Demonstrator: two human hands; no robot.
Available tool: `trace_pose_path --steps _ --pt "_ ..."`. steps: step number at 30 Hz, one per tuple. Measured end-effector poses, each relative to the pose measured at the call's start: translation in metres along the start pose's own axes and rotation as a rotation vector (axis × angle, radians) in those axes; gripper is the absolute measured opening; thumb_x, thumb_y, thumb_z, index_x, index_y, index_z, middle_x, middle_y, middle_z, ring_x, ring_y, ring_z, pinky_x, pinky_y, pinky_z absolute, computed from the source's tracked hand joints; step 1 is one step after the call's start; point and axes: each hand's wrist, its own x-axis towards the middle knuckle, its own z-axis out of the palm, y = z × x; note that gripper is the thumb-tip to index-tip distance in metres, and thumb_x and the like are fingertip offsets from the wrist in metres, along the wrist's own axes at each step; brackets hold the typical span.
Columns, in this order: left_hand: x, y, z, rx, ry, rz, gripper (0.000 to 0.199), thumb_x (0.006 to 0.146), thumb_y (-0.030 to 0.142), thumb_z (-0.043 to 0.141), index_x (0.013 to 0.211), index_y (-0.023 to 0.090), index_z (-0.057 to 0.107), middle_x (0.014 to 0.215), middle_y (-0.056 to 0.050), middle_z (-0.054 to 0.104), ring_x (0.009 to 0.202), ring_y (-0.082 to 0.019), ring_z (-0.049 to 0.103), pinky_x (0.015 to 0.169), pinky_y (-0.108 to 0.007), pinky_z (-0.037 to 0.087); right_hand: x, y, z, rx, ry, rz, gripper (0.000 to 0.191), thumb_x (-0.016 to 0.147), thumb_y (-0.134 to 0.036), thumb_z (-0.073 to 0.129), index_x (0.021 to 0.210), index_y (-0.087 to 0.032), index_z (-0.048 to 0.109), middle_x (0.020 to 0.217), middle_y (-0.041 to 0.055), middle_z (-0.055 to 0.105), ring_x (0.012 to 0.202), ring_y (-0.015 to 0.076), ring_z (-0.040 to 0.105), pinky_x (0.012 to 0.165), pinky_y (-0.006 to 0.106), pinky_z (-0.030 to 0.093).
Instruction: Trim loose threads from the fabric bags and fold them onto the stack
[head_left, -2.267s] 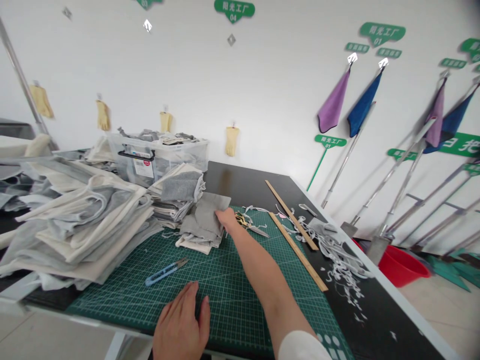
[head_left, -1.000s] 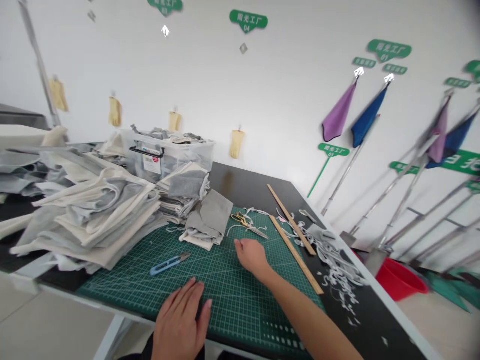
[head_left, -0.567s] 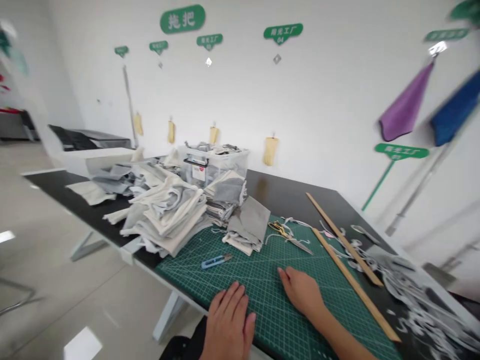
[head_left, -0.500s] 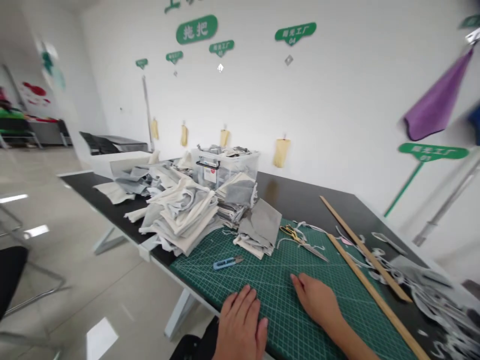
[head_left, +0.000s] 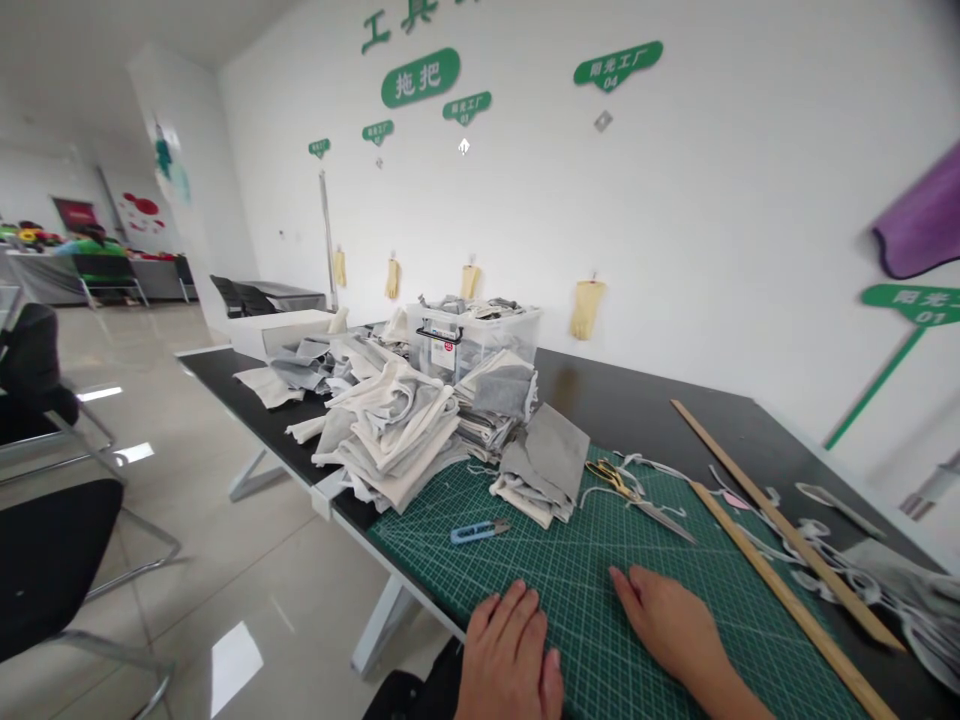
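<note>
— Cutting mat (head_left: 585, 590), green and gridded: what lies on it, and how many of each?

— One mat on a black table (head_left: 637, 400). On it are one pair of scissors (head_left: 637, 492), one blue thread snipper (head_left: 480, 530) and one small pile of grey cloth (head_left: 544, 475). Two wooden rulers (head_left: 787, 560) lie along its right side.

— And the hands?

— Two hands, both palm down on the mat's near edge. The left hand (head_left: 514, 660) and right hand (head_left: 671, 625) rest flat, fingers released and slightly spread, grasping nothing.

— Which way does the mat run?

— Its long axis runs from the near right toward the far left, along the table.
</note>
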Motion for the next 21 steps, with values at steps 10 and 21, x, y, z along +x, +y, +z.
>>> trace_pose_path --steps 10,21 --pt "-0.002 -0.002 -0.005 -0.006 0.006 0.021 0.023 0.082 0.024 0.050 0.097 0.020 0.067 0.102 -0.002 0.077 0.104 -0.021 0.069 0.100 -0.038 0.040 0.000 0.001 0.002 0.004 0.001 -0.012 0.047 0.102 -0.042 0.031 0.071 -0.022 0.059 0.077 0.0061 0.073 0.077 0.0286 0.071 0.062 0.033 0.041" --pt "0.013 -0.049 -0.060 0.108 0.052 -0.024 0.026 0.083 0.012 0.054 0.103 0.024 0.067 0.086 -0.003 0.072 0.100 -0.020 0.067 0.088 -0.034 0.053 0.002 0.002 0.004 0.027 0.000 -0.014 0.046 0.101 -0.041 0.035 0.067 -0.022 0.060 0.073 0.0066 0.072 0.069 0.0259 0.069 0.058 0.031 0.039"
